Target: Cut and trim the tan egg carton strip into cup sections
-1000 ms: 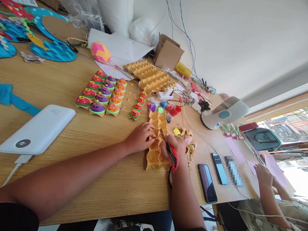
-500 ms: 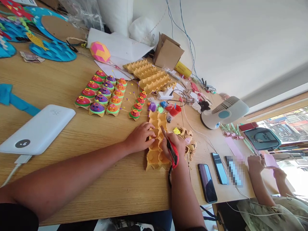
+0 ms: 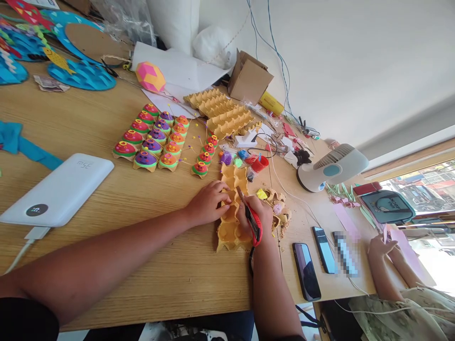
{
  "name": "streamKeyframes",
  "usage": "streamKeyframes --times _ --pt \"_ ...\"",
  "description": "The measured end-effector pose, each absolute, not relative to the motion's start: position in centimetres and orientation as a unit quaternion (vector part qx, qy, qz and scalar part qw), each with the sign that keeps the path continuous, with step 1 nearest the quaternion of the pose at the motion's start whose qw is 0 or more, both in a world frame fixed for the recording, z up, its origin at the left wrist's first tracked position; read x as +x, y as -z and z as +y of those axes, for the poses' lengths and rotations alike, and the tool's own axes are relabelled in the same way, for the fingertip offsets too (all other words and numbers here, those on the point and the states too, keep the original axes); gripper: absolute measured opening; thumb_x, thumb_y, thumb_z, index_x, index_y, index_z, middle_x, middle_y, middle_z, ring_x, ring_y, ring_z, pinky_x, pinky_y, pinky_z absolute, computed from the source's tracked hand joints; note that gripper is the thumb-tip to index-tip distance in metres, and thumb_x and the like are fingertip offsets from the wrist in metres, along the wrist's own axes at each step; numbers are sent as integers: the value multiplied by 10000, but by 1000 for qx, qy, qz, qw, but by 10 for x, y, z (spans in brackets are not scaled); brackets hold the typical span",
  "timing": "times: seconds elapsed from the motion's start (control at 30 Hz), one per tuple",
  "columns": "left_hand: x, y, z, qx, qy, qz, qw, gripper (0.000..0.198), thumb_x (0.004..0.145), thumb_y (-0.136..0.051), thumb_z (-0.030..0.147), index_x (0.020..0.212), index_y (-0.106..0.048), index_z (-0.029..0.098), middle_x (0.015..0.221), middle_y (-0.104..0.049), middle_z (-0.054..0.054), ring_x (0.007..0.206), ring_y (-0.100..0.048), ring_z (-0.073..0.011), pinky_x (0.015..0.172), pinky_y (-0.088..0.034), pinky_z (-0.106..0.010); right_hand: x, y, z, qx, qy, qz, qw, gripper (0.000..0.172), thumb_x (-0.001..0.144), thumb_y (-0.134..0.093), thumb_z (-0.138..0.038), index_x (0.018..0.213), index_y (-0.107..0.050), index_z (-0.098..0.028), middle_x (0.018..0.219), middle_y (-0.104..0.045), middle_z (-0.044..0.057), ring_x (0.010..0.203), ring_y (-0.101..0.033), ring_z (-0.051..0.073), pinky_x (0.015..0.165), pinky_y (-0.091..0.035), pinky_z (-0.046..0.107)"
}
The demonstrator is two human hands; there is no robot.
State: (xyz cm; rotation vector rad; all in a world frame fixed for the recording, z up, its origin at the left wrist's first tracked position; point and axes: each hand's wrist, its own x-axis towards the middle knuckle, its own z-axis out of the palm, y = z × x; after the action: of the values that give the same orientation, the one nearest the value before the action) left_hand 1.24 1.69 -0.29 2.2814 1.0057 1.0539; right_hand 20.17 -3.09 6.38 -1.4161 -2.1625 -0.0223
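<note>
A yellow egg carton (image 3: 227,233) lies lengthwise before me on the wooden table, its cups facing up. Pressed against its left side, my left hand (image 3: 210,202) steadies it, the fingers bent over the edge and into the cups. My right hand (image 3: 262,213) is wrapped round a red utility knife (image 3: 255,223). The knife's blade points away from me, over the carton's middle cups; whether it touches the cardboard is too small to tell. Yellow carton scraps and crumbs (image 3: 282,218) lie just right of my right hand.
Painted egg-cup figures (image 3: 145,158) stand in rows to the left, with more carton pieces (image 3: 227,118) behind. A power bank (image 3: 67,189) lies at left, a phone (image 3: 306,271) and a small fan (image 3: 330,166) at right. A co-worker's hands (image 3: 382,248) handle pink paper at far right.
My hands, the knife and the carton hold nearly the same place; the view has shifted slightly. At the far right, the co-worker's hands have come lower and closer together.
</note>
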Motion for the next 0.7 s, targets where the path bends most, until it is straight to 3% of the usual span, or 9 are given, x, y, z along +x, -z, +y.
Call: streamKeyframes --times 0.27,0.53,0.7 --pt "12 3 17 822 -375 369 218 80 849 -686 233 889 -749 204 1215 -599 -103 1214 -531 -293 1069 -465 -502 200 -65 -32 -536 0 -795 285 164 925 -485 -328 797 -550 -246 659 -592 8 579 -535 164 583 -402 276" --pt "12 3 16 826 -373 365 213 86 869 -672 254 887 -743 209 1204 -601 -98 1208 -532 -283 1062 -472 -491 199 -63 -27 -567 -15 -782 258 121 897 -530 -349 869 -578 -242 692 -652 4 615 -600 168 591 -406 247" --pt "13 3 16 825 -371 368 214 92 870 -672 255 895 -748 210 1210 -599 -97 1217 -528 -282 1077 -462 -486 197 -65 -30 -577 -3 -779 245 137 879 -520 -356 795 -538 -249 684 -646 10 586 -581 163 575 -392 247"
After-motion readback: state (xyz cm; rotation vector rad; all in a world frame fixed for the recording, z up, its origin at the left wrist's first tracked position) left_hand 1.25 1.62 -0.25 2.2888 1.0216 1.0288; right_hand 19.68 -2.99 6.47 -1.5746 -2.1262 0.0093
